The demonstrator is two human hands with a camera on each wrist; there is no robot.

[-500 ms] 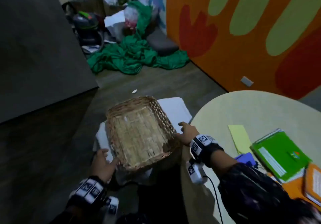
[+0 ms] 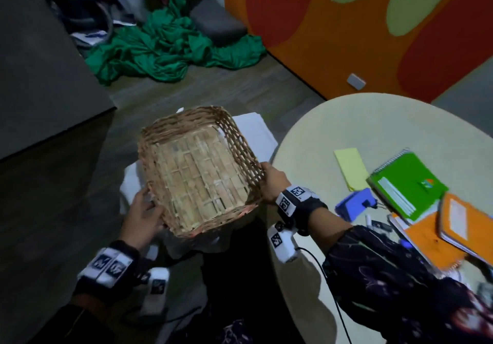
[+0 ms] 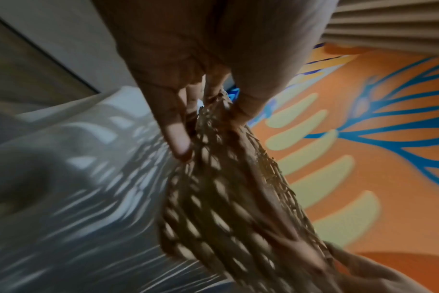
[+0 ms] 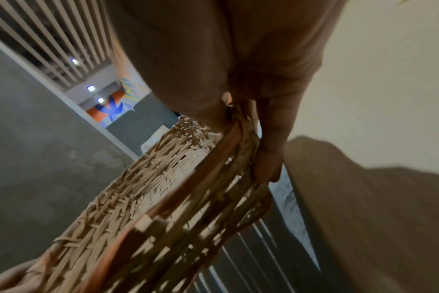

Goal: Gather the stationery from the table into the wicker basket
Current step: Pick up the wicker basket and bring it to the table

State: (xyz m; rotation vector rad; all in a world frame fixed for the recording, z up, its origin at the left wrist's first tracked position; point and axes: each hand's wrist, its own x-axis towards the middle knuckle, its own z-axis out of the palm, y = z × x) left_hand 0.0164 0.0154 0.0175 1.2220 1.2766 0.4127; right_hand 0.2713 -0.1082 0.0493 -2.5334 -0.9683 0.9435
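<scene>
Both hands grip an empty wicker basket (image 2: 198,173), held off to the left of a round, pale surface (image 2: 373,130) where the stationery waits. The left hand (image 2: 145,217) clamps the basket's near-left corner, thumb over the rim and fingers (image 3: 174,136) curled against the open weave outside; the right hand (image 2: 273,182) holds the right-hand rim, thumb inside and fingers (image 4: 269,158) wrapped beneath the wall. The basket appears lifted just above a white-covered seat (image 2: 253,127) beside the surface, its long axis running away from the person and angled slightly left, its open mouth tipped toward the camera. Nothing lies inside it. Everything to be gathered sits to the right of the basket, beyond the right forearm: a yellow paper pad (image 2: 350,167) farthest back, a green spiral notebook (image 2: 406,183) beside it, a blue stapler-like object (image 2: 357,203) near the wrist, and orange notebooks (image 2: 450,226) at the frame's edge, with some small items between them too blurred to name. The right hand is the nearer to that pile, its side of the basket almost at the surface's curved edge, so the carry looks likely to run rightward across that edge, the basket's right wall leading.
</scene>
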